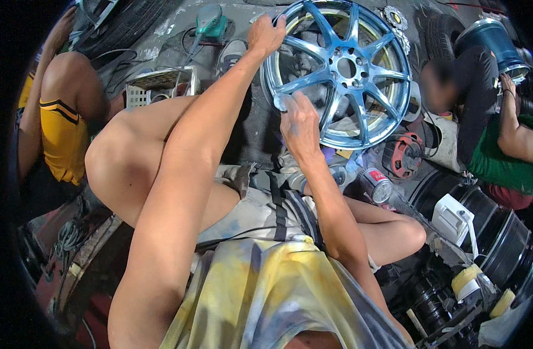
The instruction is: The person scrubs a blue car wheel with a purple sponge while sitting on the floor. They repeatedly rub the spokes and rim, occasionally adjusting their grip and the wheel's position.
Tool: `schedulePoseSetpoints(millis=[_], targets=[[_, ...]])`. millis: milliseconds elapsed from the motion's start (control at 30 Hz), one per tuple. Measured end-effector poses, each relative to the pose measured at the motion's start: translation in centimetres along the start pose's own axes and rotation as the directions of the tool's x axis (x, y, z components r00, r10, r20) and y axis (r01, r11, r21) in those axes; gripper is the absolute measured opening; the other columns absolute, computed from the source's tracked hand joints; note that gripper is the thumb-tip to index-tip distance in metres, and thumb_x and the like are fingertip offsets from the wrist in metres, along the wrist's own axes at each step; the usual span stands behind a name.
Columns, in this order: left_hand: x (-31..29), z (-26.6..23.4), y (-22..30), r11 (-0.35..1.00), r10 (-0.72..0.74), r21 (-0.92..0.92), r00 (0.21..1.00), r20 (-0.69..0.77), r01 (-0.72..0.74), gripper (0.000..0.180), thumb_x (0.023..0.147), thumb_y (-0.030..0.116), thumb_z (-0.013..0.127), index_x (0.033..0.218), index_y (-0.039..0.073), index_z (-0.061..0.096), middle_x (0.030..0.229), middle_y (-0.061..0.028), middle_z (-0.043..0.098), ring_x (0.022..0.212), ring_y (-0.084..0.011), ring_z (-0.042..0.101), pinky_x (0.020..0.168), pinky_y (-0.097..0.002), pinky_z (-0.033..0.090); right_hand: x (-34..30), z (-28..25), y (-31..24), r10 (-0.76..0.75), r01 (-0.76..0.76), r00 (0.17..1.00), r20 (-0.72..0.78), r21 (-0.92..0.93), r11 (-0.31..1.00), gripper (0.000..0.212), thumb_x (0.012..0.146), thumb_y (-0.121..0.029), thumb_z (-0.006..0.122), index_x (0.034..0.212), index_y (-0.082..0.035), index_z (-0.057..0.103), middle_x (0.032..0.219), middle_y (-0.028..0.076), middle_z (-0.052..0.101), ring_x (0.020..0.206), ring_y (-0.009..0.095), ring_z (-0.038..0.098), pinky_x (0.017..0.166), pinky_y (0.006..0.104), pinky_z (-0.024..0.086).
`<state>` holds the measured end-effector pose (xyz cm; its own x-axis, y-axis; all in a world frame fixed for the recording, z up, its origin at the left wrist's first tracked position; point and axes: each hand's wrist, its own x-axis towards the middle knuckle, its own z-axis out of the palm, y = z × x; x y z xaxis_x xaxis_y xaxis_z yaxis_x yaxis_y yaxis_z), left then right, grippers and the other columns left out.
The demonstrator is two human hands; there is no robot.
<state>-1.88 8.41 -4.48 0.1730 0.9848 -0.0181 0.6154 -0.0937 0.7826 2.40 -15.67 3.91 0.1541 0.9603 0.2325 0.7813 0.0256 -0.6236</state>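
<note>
A blue, shiny multi-spoke alloy wheel [366, 68] stands tilted in front of my knees, with its face toward me. At the wheel's upper left edge, my left hand [267, 35] has its fingers closed round the outer lip. My right hand [302, 121] is closed near the lower left of the lip, at the end of one spoke. A small pale blue piece [280, 102] shows beside its fingertips. What this piece is, I cannot make out. Bluish smudges mark the back of that hand.
A green power sander [210, 24] and a pale plastic crate [139, 93] lie left of the wheel. On the right are a can [377, 186], a red round object [406, 153], a white box [452, 217] and black wheels [487, 230]. People sit close on both sides.
</note>
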Motion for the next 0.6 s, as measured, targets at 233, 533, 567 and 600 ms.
schedulePoseSetpoints(millis=[233,533,567,600], targets=[[0.2,-0.1,-0.2,0.999,0.035,0.002,0.999,0.01,-0.035,0.059,0.097,0.049,0.056,0.106,-0.008,0.07,0.112,-0.0336,0.069,0.108,-0.0501,0.065,0.096,-0.0538,0.051,-0.5,-2.7,1.0,0.175,-0.2,0.944,0.281,0.062,0.978,0.027,0.087,0.003,0.063,0.113,0.002,0.07,0.101,0.021,0.066,0.091,0.041,0.065,0.08,0.0443,0.051],[0.3,0.1,-0.6,0.995,0.093,-0.048,0.996,-0.001,-0.093,0.057,0.098,0.047,0.057,0.113,-0.007,0.069,0.115,-0.0336,0.069,0.11,-0.0502,0.065,0.098,-0.054,0.05,-0.2,-1.8,0.1,0.292,-0.312,0.936,0.195,0.084,0.946,0.018,0.095,-0.008,0.062,0.104,0.002,0.072,0.089,0.023,0.064,0.081,0.041,0.063,0.073,0.0455,0.048],[0.3,0.1,-0.6,0.992,0.108,-0.068,0.994,-0.015,-0.109,0.057,0.098,0.047,0.057,0.113,-0.007,0.069,0.115,-0.0338,0.069,0.11,-0.0502,0.065,0.098,-0.054,0.05,-0.4,-2.3,0.7,0.336,-0.351,0.897,0.286,0.001,0.937,0.017,0.094,-0.007,0.062,0.104,0.002,0.072,0.088,0.023,0.064,0.08,0.041,0.063,0.073,0.0459,0.048],[0.3,0.0,-0.5,0.994,0.091,-0.06,0.996,-0.01,-0.092,0.057,0.098,0.046,0.057,0.113,-0.007,0.069,0.115,-0.0338,0.068,0.11,-0.0502,0.065,0.098,-0.054,0.05,-0.6,-2.6,1.2,0.199,-0.224,0.945,0.26,0.069,0.972,0.017,0.093,-0.007,0.062,0.103,0.002,0.072,0.089,0.023,0.064,0.08,0.041,0.063,0.073,0.0462,0.049]])
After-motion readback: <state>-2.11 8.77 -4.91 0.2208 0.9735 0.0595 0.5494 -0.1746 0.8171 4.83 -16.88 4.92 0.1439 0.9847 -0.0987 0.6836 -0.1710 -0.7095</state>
